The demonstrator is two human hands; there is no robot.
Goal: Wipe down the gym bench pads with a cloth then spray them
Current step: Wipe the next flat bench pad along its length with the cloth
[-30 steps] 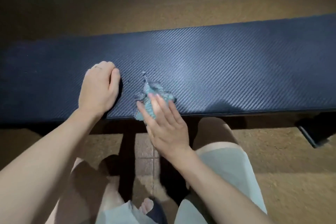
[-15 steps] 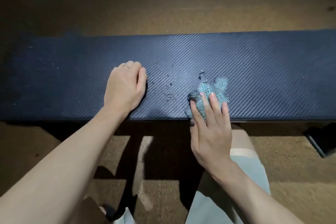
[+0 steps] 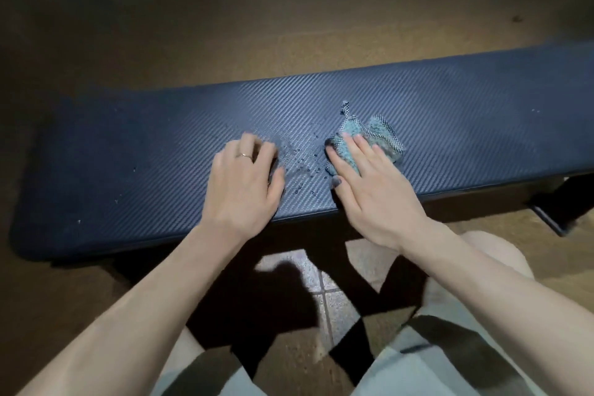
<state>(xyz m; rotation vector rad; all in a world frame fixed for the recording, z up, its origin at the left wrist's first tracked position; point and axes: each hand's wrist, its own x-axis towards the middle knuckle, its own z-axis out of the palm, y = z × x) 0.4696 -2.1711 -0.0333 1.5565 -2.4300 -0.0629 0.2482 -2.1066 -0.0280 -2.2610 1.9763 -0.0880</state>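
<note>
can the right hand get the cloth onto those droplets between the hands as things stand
Probably yes. The right hand presses the cloth flat on the bench pad, and the droplets lie just beside it with bare pad between.

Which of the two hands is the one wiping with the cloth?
The right hand: its straight fingers press the teal cloth onto the bench pad. The left hand, wearing a ring, rests on the pad with nothing under it.

Dark navy bench pad (image 3: 450,125) with diagonal weave pattern; teal cloth (image 3: 369,135), seemingly checkered at its edges.
</note>
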